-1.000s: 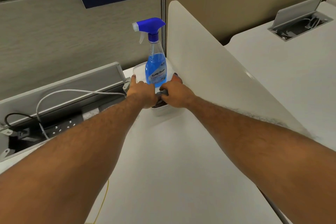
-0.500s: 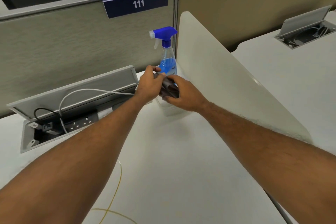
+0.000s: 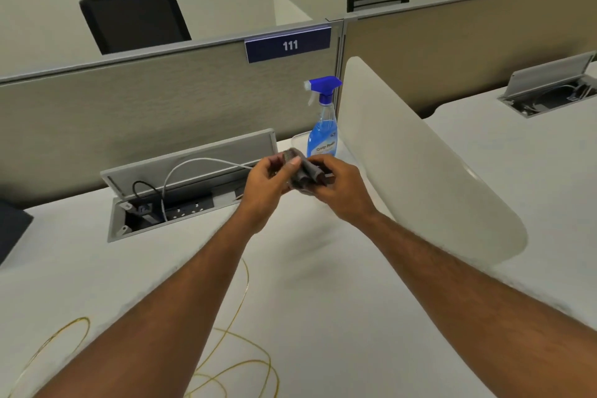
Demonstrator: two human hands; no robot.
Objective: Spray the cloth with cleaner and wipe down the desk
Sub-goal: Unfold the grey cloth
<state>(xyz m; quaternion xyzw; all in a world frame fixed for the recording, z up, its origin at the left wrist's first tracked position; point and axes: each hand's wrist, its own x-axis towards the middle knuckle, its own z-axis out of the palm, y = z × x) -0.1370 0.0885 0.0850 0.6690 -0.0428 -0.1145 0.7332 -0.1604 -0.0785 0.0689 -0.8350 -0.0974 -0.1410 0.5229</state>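
A folded grey cloth (image 3: 303, 171) is held above the white desk (image 3: 307, 284) between my left hand (image 3: 268, 184) and my right hand (image 3: 339, 191), both gripping it. Just behind the hands stands a spray bottle (image 3: 323, 126) of blue cleaner with a blue trigger head, upright in a clear plastic tub (image 3: 298, 140) at the desk's back corner. Much of the tub is hidden by my hands.
An open cable box (image 3: 181, 191) with sockets and a white cable sits at the back left. A thin yellow wire (image 3: 239, 365) loops over the near desk. A white curved divider (image 3: 420, 165) bounds the right side; grey partitions (image 3: 129, 113) stand behind.
Both hands have lifted the cloth out of the tub and drawn it toward me, away from the bottle. The view has tilted up, showing chairs beyond the partition.
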